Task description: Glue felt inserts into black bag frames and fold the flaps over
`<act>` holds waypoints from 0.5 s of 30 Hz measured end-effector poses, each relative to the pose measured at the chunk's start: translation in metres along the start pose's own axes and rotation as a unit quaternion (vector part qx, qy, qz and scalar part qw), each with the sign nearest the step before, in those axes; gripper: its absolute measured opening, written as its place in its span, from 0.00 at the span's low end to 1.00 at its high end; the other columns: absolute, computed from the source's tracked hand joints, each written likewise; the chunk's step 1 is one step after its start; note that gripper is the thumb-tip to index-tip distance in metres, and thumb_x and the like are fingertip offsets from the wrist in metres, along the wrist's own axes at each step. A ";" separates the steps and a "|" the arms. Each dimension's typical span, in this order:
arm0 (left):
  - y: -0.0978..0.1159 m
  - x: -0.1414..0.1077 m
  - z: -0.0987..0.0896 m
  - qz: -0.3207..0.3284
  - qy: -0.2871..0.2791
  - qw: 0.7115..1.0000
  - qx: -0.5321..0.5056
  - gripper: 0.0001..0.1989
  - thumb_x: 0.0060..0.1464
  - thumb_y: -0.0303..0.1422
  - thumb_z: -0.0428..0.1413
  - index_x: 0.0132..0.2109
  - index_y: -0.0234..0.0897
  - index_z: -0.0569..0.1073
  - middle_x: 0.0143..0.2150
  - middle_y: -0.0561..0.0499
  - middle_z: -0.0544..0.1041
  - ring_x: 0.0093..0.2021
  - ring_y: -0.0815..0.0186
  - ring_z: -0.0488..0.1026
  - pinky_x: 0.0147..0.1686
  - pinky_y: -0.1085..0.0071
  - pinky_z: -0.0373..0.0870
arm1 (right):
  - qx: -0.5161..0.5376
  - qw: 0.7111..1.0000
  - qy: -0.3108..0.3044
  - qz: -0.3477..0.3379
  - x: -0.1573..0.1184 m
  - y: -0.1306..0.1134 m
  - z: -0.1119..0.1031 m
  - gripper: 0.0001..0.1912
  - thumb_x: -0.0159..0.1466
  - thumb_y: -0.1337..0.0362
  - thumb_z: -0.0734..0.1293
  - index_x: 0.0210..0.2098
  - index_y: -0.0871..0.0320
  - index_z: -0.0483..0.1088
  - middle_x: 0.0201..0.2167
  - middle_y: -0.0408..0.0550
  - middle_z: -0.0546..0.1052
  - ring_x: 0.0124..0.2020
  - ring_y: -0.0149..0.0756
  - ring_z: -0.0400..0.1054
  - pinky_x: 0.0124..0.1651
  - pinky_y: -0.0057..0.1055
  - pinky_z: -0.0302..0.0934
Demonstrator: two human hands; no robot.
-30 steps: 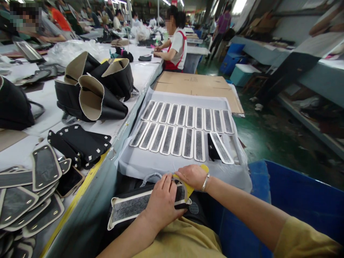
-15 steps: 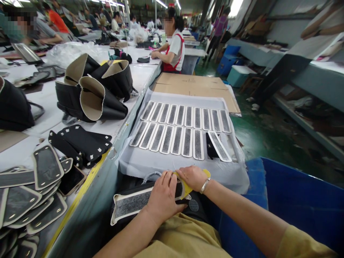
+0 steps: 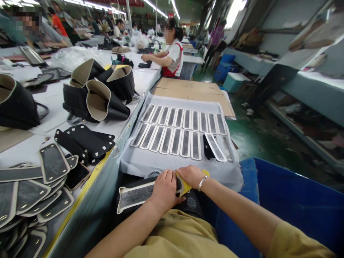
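A long grey strip with a cream border lies over black material on my lap. My left hand presses on its right part, fingers together and thumb stretched toward the right. Pinched in my right hand is a yellow flat piece, its lower edge against the strip's right end beside my left fingers. A thin pale thread or tip sticks up between the two hands. Beyond them, two rows of similar strips lie on a cloth-covered board; one strip sits askew at the right.
On the left table are black bag bodies, black pieces and a pile of bordered grey panels. Cardboard lies behind the board. A blue bin stands at my right. A person in a red apron sits ahead.
The view has shifted slightly. My left hand lies a little flatter, closer to the yellow piece, which my right hand still holds. The seated person's arms reach farther left.
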State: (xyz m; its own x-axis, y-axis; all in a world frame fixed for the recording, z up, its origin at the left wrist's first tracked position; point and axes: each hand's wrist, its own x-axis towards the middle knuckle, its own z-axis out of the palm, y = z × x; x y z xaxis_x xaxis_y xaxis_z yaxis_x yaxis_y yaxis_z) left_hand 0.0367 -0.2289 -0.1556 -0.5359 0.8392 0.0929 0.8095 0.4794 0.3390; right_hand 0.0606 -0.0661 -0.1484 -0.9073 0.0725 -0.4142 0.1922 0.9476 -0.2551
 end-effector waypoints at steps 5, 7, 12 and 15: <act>0.001 -0.004 -0.007 -0.008 -0.038 0.999 0.002 0.46 0.35 0.48 0.64 0.58 0.25 0.61 0.54 0.34 0.66 0.53 0.50 0.63 0.54 0.56 0.59 | 0.103 0.993 -0.042 -0.029 -0.004 0.017 -0.022 0.25 0.63 0.52 0.56 0.18 0.61 0.68 0.16 0.49 0.68 0.21 0.31 0.62 0.27 0.27 0.55; -0.003 -0.004 -0.010 -0.015 -0.054 0.998 -0.004 0.47 0.35 0.47 0.64 0.59 0.26 0.59 0.56 0.34 0.65 0.54 0.50 0.62 0.55 0.56 0.58 | 0.168 0.985 -0.020 -0.036 -0.010 0.027 -0.029 0.28 0.63 0.48 0.54 0.16 0.60 0.67 0.12 0.45 0.63 0.16 0.28 0.56 0.23 0.27 0.52; -0.009 -0.006 -0.011 -0.012 -0.067 0.997 -0.021 0.42 0.39 0.46 0.63 0.58 0.29 0.61 0.59 0.34 0.62 0.58 0.48 0.59 0.57 0.54 0.54 | 0.371 0.920 0.115 -0.058 -0.015 0.031 -0.030 0.35 0.61 0.39 0.40 0.24 0.58 0.63 0.13 0.36 0.49 0.13 0.27 0.42 0.17 0.27 0.45; -0.008 -0.005 -0.009 -0.015 -0.061 0.998 -0.032 0.42 0.37 0.45 0.64 0.57 0.28 0.62 0.58 0.34 0.63 0.57 0.48 0.60 0.57 0.54 0.54 | 0.533 0.820 0.184 -0.095 -0.007 0.013 -0.023 0.32 0.61 0.41 0.39 0.26 0.57 0.60 0.13 0.34 0.46 0.12 0.26 0.39 0.16 0.25 0.42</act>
State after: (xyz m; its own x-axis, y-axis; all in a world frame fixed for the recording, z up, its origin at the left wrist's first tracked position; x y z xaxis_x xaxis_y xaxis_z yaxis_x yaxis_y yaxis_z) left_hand 0.0305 -0.2394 -0.1504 -0.5230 0.8518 -0.0317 0.7749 0.4906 0.3986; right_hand 0.0607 -0.0473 -0.1292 -0.9725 0.2300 -0.0362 0.0734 0.1554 -0.9851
